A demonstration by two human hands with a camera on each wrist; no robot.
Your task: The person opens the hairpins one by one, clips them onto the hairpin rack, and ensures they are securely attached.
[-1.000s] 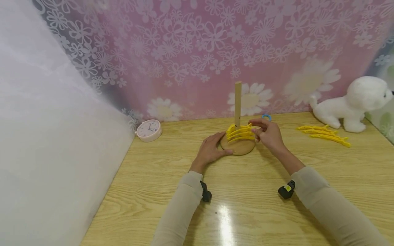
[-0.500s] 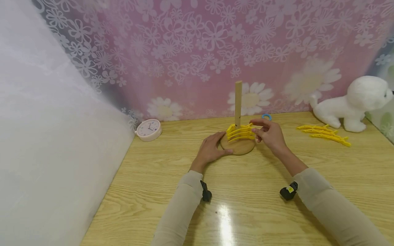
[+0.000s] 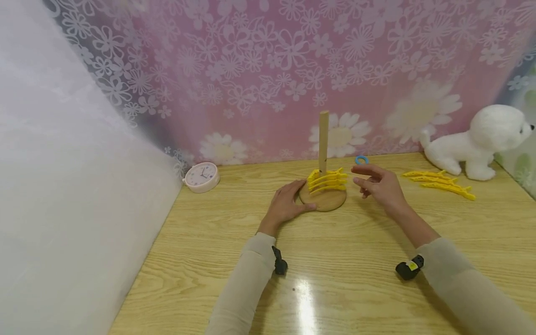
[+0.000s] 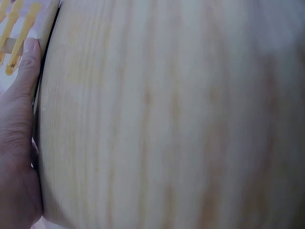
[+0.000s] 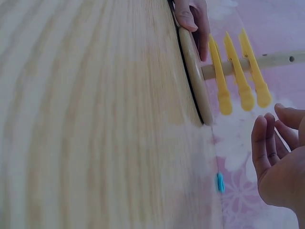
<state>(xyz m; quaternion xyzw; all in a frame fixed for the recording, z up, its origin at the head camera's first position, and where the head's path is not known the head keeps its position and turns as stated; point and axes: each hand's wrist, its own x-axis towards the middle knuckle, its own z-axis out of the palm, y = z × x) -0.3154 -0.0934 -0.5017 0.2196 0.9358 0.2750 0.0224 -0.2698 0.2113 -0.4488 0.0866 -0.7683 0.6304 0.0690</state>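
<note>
A round wooden base point(image 3: 328, 204) with an upright wooden post point(image 3: 323, 139) stands on the table. Three curved yellow plastic pieces point(image 5: 244, 95) are stacked one above another around the low part of the post. My left hand point(image 3: 285, 204) grips the base at its left edge, thumb at the front and fingers reaching behind. To the right of the yellow pieces, my right hand point(image 3: 382, 188) hovers apart from them, fingers loosely bent and holding nothing. Three more yellow pieces point(image 3: 448, 188) lie on the table at the right.
A blue ring point(image 3: 361, 157) lies near the table's back edge, behind my right hand. At the back left is a pink round clock point(image 3: 202, 177). A white plush dog point(image 3: 456, 151) stands at the back right, before the flowered curtain point(image 3: 259, 83).
My right hand has let go of the stacked yellow pieces' right ends and moved away to the right. My left hand and the stand have stayed in place.
</note>
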